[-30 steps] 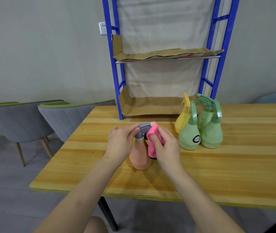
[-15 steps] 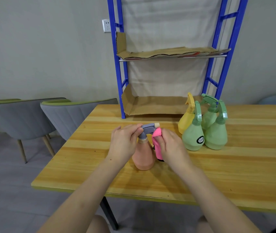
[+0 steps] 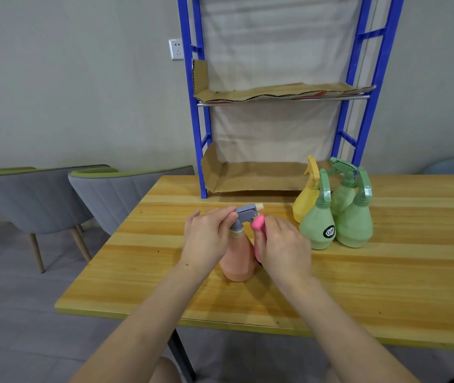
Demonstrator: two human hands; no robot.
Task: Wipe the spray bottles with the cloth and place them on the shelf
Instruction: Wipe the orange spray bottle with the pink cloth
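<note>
Peach spray bottle stands on the counter between my two hands. My left hand pinches its grey trigger head, I reckon to stop the bottle turning or tipping under the rubbing. My right hand is clenched round the pink cloth, its bunched end pushed up under the nozzle and touching the trigger. My read: I'm wiping the head, and I can't say whether the body is done.

Most of the cloth is hidden behind the right hand, so I can't tell how it's folded. The bottle's right flank is covered too.

Just right of the right hand, not touching it: three green bottles and a yellow bottle, huddled together, presumably queued for wiping. The rear green one is mostly blocked by the front two.

Beyond the hands is the blue-framed shelf, cardboard lining both levels, no bottles on either. The frame's upper part is cut off at the top edge.
</note>
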